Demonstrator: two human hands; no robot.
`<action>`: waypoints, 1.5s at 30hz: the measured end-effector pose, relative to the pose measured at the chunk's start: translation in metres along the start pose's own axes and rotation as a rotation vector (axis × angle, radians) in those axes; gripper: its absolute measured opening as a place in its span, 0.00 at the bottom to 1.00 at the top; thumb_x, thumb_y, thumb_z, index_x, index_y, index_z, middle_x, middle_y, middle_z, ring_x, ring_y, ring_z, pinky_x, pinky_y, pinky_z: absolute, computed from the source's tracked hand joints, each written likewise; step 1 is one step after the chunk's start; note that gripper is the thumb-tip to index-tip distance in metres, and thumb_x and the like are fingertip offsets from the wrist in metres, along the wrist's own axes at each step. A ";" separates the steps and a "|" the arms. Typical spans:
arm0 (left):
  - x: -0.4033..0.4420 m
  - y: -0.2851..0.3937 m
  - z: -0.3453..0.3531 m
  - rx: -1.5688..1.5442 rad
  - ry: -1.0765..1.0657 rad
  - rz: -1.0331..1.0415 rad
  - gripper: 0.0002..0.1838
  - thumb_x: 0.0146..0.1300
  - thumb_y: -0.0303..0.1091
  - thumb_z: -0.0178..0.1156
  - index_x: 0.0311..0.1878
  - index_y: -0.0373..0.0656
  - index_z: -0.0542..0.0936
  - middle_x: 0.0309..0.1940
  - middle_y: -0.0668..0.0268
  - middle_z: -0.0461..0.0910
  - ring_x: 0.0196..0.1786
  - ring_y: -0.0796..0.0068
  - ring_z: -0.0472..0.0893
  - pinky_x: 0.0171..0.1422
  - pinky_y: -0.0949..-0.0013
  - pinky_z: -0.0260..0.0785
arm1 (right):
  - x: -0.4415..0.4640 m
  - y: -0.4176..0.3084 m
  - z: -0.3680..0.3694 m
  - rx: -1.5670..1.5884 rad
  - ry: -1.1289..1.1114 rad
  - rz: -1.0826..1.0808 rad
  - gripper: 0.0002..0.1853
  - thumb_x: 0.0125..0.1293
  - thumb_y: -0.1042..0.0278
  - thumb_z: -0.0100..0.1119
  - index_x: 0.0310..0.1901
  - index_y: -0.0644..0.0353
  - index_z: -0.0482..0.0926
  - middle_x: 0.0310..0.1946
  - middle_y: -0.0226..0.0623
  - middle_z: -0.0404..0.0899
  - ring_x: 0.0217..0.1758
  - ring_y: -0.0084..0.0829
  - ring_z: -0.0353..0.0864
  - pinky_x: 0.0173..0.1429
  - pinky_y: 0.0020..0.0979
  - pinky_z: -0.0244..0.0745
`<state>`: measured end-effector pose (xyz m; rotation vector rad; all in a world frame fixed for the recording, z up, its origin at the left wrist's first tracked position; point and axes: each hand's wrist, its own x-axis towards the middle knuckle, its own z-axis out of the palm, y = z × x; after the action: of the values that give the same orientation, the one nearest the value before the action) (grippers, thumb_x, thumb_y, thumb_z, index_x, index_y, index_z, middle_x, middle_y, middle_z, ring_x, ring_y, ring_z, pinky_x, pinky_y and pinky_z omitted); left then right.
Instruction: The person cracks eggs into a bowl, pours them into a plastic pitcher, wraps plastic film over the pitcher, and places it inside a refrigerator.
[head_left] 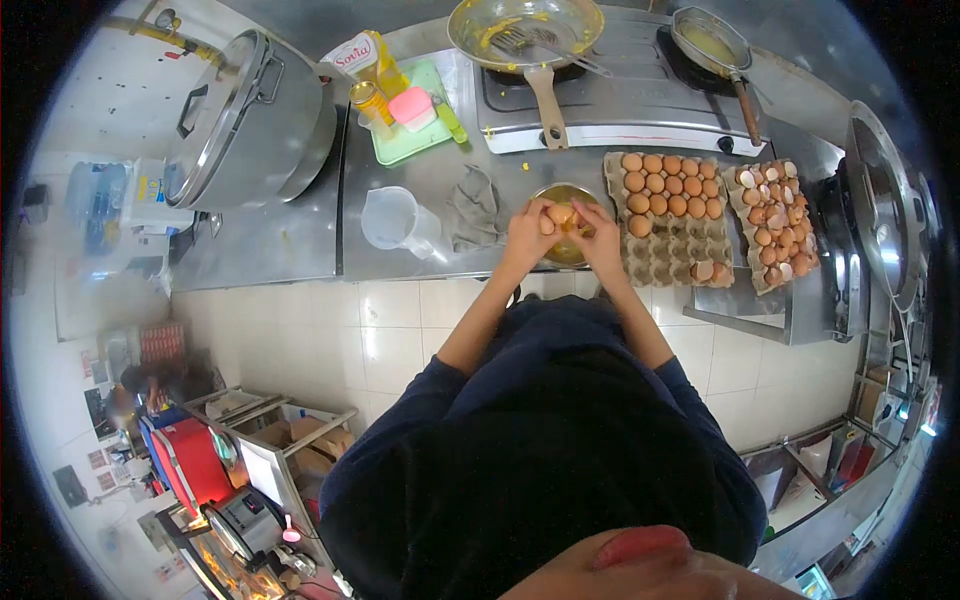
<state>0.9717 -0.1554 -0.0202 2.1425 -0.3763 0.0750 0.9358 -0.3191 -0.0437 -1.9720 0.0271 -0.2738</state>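
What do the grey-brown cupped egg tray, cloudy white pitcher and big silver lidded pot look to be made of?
Grey-brown cupped egg tray: likely moulded paper pulp, matte; rough, dull cups.
Cloudy white pitcher: probably plastic, smooth, semi-translucent; milky walls with soft highlights.
Big silver lidded pot: metal, satin finish; grey sheen with bright streaks. Aluminium or stainless, can't tell.

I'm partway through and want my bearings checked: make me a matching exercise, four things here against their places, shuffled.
Things
1. Metal bowl
2. Frying pan
3. Grey cloth
4. Pink-topped container

Places
A. On the green tray
B. Between the jug and the bowl
C. Beneath the left hand and right hand
D. On the stove

Pairs: 1-C, 2-D, 3-B, 4-A
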 end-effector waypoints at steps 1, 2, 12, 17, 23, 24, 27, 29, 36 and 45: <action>0.000 0.001 0.000 0.020 0.007 0.035 0.21 0.47 0.30 0.70 0.47 0.42 0.77 0.43 0.54 0.80 0.45 0.51 0.81 0.50 0.55 0.76 | 0.001 -0.003 -0.003 -0.109 -0.002 -0.078 0.28 0.53 0.78 0.64 0.59 0.56 0.79 0.48 0.42 0.78 0.48 0.40 0.81 0.52 0.35 0.78; -0.001 0.003 -0.001 0.041 0.013 0.070 0.21 0.48 0.29 0.69 0.48 0.43 0.77 0.45 0.55 0.80 0.47 0.52 0.81 0.51 0.56 0.75 | 0.003 -0.009 -0.006 -0.107 -0.007 -0.077 0.28 0.53 0.78 0.64 0.59 0.56 0.79 0.48 0.42 0.78 0.48 0.40 0.81 0.52 0.35 0.78; 0.009 0.036 -0.006 0.224 0.134 0.445 0.29 0.49 0.26 0.69 0.58 0.46 0.75 0.50 0.61 0.79 0.51 0.54 0.78 0.53 0.57 0.75 | 0.001 -0.040 -0.038 -0.260 0.106 -0.376 0.31 0.56 0.77 0.65 0.64 0.51 0.74 0.48 0.40 0.73 0.51 0.42 0.75 0.56 0.37 0.73; 0.012 0.052 0.021 -0.235 -0.184 0.184 0.36 0.51 0.28 0.73 0.65 0.45 0.72 0.51 0.64 0.83 0.56 0.66 0.80 0.61 0.64 0.72 | -0.039 0.042 -0.057 0.611 -0.005 0.327 0.27 0.65 0.71 0.66 0.64 0.62 0.70 0.47 0.32 0.80 0.50 0.22 0.78 0.51 0.25 0.76; 0.009 0.039 0.052 -0.417 -0.192 0.048 0.36 0.53 0.28 0.74 0.66 0.45 0.71 0.49 0.64 0.84 0.53 0.74 0.80 0.59 0.68 0.71 | -0.091 0.055 -0.174 -0.100 0.277 0.431 0.27 0.55 0.64 0.73 0.53 0.67 0.77 0.43 0.42 0.80 0.46 0.30 0.81 0.40 0.30 0.78; 0.007 0.033 0.057 -0.419 -0.193 0.044 0.36 0.53 0.28 0.74 0.66 0.45 0.71 0.49 0.64 0.84 0.53 0.74 0.80 0.59 0.68 0.71 | -0.090 0.051 -0.191 -0.253 0.203 0.538 0.26 0.54 0.63 0.74 0.51 0.67 0.77 0.42 0.46 0.80 0.46 0.34 0.81 0.41 0.32 0.78; 0.006 0.028 0.057 -0.583 -0.164 -0.139 0.34 0.54 0.30 0.74 0.65 0.45 0.72 0.44 0.65 0.84 0.50 0.73 0.81 0.57 0.70 0.71 | -0.087 0.058 -0.201 -0.556 0.127 0.481 0.27 0.52 0.60 0.75 0.50 0.67 0.77 0.44 0.51 0.79 0.46 0.43 0.80 0.44 0.38 0.77; 0.003 0.028 0.046 -0.757 -0.178 -0.510 0.29 0.59 0.37 0.70 0.63 0.45 0.73 0.44 0.67 0.81 0.47 0.73 0.80 0.53 0.72 0.71 | -0.076 0.060 -0.199 -0.698 0.117 0.303 0.28 0.52 0.58 0.75 0.49 0.67 0.77 0.46 0.52 0.78 0.47 0.48 0.79 0.46 0.42 0.76; -0.004 0.013 0.034 -1.312 0.119 -0.595 0.24 0.70 0.42 0.53 0.63 0.38 0.71 0.49 0.61 0.77 0.47 0.71 0.79 0.50 0.71 0.73 | -0.008 0.041 -0.108 -0.619 0.030 0.116 0.25 0.57 0.62 0.68 0.51 0.65 0.72 0.43 0.51 0.73 0.50 0.53 0.75 0.53 0.49 0.72; -0.025 0.019 0.010 -1.319 0.126 -0.546 0.21 0.71 0.27 0.55 0.64 0.29 0.69 0.59 0.51 0.75 0.62 0.54 0.78 0.67 0.58 0.73 | 0.004 0.065 -0.080 -0.733 0.052 0.053 0.29 0.49 0.71 0.68 0.55 0.58 0.70 0.49 0.48 0.68 0.51 0.53 0.72 0.57 0.47 0.71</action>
<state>0.9415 -0.1677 -0.0155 0.8579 0.2303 -0.2804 0.9301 -0.4181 -0.0716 -2.6848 0.2427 -0.3072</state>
